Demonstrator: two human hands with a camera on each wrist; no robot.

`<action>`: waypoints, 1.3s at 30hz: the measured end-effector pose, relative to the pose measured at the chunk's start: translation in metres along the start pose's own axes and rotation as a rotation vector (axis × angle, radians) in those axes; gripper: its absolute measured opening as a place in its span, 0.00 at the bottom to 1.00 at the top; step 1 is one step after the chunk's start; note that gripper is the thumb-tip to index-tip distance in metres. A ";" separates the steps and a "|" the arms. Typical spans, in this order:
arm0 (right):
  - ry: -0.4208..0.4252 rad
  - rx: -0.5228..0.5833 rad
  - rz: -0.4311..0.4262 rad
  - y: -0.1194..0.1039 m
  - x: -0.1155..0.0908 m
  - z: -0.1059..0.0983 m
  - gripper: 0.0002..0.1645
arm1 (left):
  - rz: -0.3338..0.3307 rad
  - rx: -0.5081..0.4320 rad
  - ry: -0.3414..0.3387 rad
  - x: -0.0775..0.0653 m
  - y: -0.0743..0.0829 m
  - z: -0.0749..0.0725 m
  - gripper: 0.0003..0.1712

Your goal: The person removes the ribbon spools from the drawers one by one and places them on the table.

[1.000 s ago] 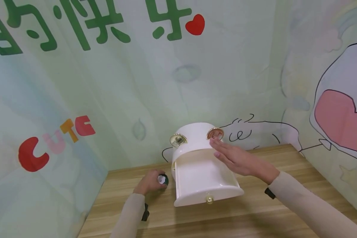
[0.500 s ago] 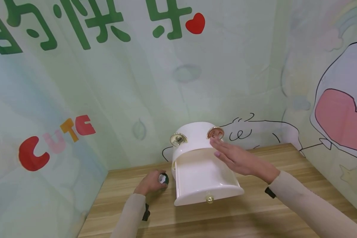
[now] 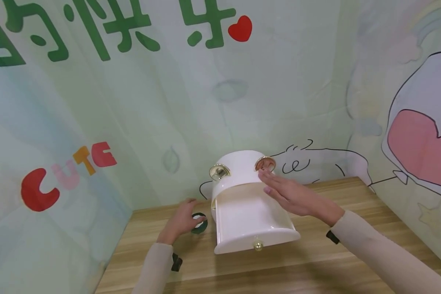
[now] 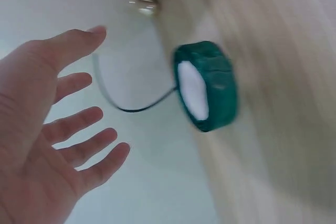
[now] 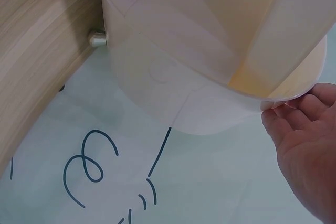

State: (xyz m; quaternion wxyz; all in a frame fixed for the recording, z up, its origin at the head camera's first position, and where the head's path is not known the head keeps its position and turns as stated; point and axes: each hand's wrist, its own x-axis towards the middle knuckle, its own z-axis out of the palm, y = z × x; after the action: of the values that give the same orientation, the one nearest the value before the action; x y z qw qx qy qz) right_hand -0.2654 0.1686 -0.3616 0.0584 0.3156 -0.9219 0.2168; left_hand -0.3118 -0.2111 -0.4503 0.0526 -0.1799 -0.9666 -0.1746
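A roll of green tape [image 3: 199, 223] with a white core rests on the wooden table. Beside it, my left hand [image 3: 178, 222] has its fingers spread; the left wrist view shows a gap between that hand [image 4: 47, 124] and the roll [image 4: 215, 93]. To the right stands a white storage box [image 3: 240, 171] with a knobbed drawer [image 3: 255, 218] pulled out toward me. My right hand [image 3: 294, 196], fingers extended, touches the box's upper right by a round gold-rimmed ornament [image 3: 266, 163]. In the right wrist view, its fingertips [image 5: 278, 121] meet the box's curved rim.
A second gold ornament [image 3: 219, 172] sits on the box's left side. A gold knob [image 3: 258, 246] juts from the drawer front. Printed cloth walls [image 3: 297, 81] close off the back and sides of the wooden table [image 3: 334, 245].
My left hand has let go of the roll of green tape and drawn back a little to the left, its fingers opening out. My right hand and the box keep their places.
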 end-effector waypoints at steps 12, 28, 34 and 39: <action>0.007 -0.003 -0.023 0.002 0.001 0.000 0.36 | 0.052 -0.036 0.251 -0.018 0.029 -0.028 0.21; -0.003 0.010 0.007 0.002 0.001 0.003 0.37 | 0.287 -0.265 0.515 -0.054 0.112 -0.047 0.09; 0.002 0.012 0.004 0.002 0.002 0.003 0.36 | 0.435 -0.369 0.540 -0.075 0.143 -0.048 0.07; 0.009 0.008 0.009 0.001 0.001 0.001 0.36 | 0.604 -0.296 0.520 -0.088 0.173 -0.042 0.08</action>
State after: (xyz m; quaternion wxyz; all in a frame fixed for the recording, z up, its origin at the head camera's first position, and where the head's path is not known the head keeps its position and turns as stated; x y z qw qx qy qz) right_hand -0.2665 0.1683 -0.3627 0.0604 0.3107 -0.9222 0.2221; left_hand -0.1653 -0.1038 -0.3707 0.3170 -0.4105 -0.7897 -0.3278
